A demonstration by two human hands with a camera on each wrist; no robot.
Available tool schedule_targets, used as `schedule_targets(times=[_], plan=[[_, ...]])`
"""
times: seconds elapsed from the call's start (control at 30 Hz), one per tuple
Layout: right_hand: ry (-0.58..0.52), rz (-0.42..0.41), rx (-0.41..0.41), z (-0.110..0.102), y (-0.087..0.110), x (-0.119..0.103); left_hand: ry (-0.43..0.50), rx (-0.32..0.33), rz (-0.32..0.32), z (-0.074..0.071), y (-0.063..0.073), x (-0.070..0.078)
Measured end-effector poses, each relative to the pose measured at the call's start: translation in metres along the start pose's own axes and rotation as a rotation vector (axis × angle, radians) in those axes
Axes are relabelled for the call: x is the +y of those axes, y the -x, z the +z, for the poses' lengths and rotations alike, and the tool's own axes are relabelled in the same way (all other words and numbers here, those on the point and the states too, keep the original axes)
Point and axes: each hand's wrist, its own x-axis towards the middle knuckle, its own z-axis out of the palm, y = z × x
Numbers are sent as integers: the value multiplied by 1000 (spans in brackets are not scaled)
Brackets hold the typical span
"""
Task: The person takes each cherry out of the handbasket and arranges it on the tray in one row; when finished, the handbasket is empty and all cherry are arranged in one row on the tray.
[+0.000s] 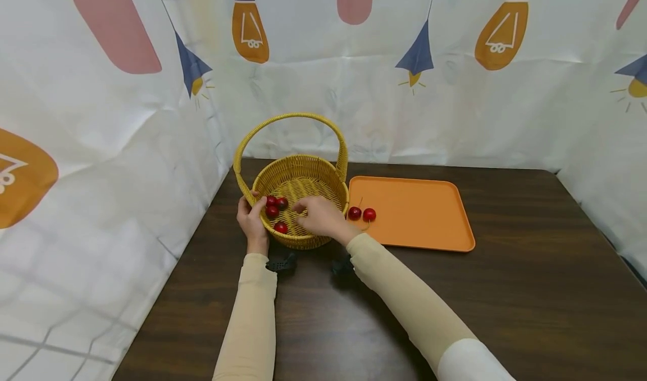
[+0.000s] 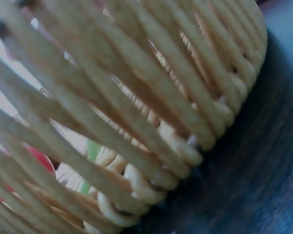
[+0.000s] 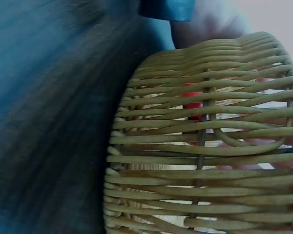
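Observation:
A yellow woven basket (image 1: 303,240) with a tall arched handle stands on the table. My left hand (image 1: 253,223) holds its left rim near the foot of the handle. Inside the basket, several dark red cherries (image 1: 273,212) lie on the left side, close to the left fingers. My right hand (image 1: 320,218) reaches over the near right rim into the basket, its fingers loosely bent and apart, with nothing showing between them. In the left wrist view, the basket's woven side (image 2: 136,97) fills most of the picture. Through the weave in the right wrist view, a red cherry (image 3: 193,100) shows.
An orange tray (image 1: 414,212) lies right of the basket, close against it. Two cherries (image 1: 369,214) rest on its left end. The dark wooden table (image 1: 531,291) extends to the right and front. A printed white cloth (image 1: 323,89) hangs behind and at the sides.

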Motion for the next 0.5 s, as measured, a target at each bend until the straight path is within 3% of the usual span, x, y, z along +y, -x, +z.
schedule_targets(times=[0.5], plan=[[37,-94,-289,14,-31,-10,44,14,-6,2,-1,0]])
